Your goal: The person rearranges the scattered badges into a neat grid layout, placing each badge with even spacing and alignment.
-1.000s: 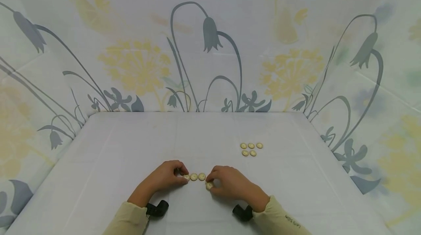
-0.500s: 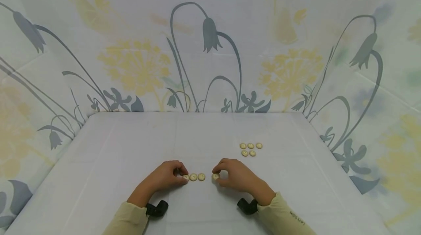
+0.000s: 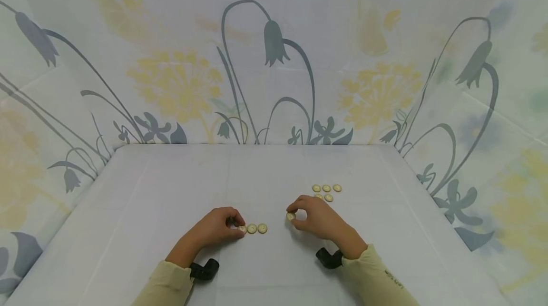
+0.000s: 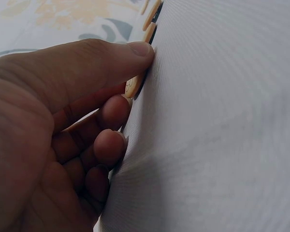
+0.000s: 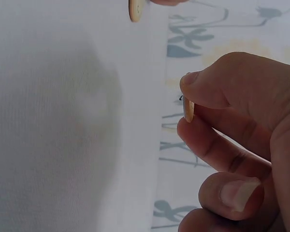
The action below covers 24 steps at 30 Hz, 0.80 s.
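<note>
Head view: a table under a white cloth, backed and flanked by floral-printed sheets. The left hand rests on the cloth with its fingers curled; thumb and forefinger pinch the end button at the left of a short row. Two more row buttons lie flat just to the right, touching one another. In the left wrist view the thumb presses that end button against the cloth, with the other row buttons edge-on beyond it.

The right hand is raised a little off the cloth, right of the row and apart from it, its fingers curled about a single button pinched between thumb and forefinger. The right wrist view shows this button edge-on between the fingertips, clear of the cloth, and another button at the top edge of the frame.

A button cluster lies behind the right hand, near it; the knuckles hide part of the cluster's front row. A black wrist mount sits under the left cuff and another under the right.

Compared with a second ago: the right hand then held its button on the cloth, just right of and nearer than the row's end; it has since carried the button up and to the right, toward the cluster. The left hand and the row have stayed in place.
</note>
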### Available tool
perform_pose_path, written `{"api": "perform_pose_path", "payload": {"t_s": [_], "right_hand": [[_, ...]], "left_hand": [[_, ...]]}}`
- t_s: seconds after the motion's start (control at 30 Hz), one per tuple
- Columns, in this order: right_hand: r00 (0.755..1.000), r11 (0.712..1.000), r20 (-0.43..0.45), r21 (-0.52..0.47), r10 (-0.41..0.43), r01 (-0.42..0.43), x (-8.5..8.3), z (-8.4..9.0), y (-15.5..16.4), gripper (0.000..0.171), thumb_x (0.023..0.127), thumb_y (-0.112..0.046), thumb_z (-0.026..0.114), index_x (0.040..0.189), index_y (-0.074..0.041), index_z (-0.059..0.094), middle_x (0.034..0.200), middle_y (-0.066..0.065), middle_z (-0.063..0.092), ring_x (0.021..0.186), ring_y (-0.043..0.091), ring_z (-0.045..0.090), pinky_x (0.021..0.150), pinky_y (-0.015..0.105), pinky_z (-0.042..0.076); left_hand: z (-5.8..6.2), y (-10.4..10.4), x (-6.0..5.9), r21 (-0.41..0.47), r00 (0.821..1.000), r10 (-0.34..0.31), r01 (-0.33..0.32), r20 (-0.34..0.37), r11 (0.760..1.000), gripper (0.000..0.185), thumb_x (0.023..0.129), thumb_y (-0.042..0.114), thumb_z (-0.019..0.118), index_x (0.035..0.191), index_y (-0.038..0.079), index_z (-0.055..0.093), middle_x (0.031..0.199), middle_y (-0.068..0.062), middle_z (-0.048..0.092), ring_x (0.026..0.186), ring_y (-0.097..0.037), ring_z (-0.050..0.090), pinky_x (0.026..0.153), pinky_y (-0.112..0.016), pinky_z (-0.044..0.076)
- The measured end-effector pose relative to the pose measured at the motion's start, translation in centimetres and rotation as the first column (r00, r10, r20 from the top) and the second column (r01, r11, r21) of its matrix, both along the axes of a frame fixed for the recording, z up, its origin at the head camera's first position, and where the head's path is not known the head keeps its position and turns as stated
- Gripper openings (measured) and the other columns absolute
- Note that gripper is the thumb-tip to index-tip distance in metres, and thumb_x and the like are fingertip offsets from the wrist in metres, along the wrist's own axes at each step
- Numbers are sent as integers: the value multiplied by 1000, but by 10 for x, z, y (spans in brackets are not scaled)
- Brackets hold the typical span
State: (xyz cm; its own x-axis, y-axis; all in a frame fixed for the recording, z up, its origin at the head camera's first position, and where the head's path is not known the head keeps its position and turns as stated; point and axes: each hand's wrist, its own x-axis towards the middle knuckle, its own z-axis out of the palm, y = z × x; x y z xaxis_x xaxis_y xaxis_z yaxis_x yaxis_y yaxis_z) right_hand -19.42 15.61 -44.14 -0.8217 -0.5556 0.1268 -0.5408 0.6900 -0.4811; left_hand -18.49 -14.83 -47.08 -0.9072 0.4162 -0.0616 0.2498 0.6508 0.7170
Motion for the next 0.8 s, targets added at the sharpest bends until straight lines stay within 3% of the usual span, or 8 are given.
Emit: {"api": "perform_pose_path", "payload": {"t_s": [0.27, 0.8], "right_hand": [[999, 999, -36, -7, -32, 32, -7, -2, 11, 19, 85, -16, 70, 104, -17, 73, 96, -11, 65, 90, 7, 60, 79, 27, 50], [993, 995, -58, -35, -100, 98, -21, 5, 35, 19, 85, -17, 70, 104, -13, 73, 96, -6, 67, 92, 19, 62, 82, 35, 48]], "left_hand": [[2, 1, 2, 1, 1000, 13, -13, 13, 1000, 16, 79, 26, 80, 90, 21, 70, 85, 6, 61, 74, -13, 49, 64, -25, 41], [2, 2, 1, -14, 999, 25, -24, 32, 1000, 16, 79, 28, 80, 91, 23, 70, 86, 7, 61, 73, -11, 50, 64, -24, 42]]}}
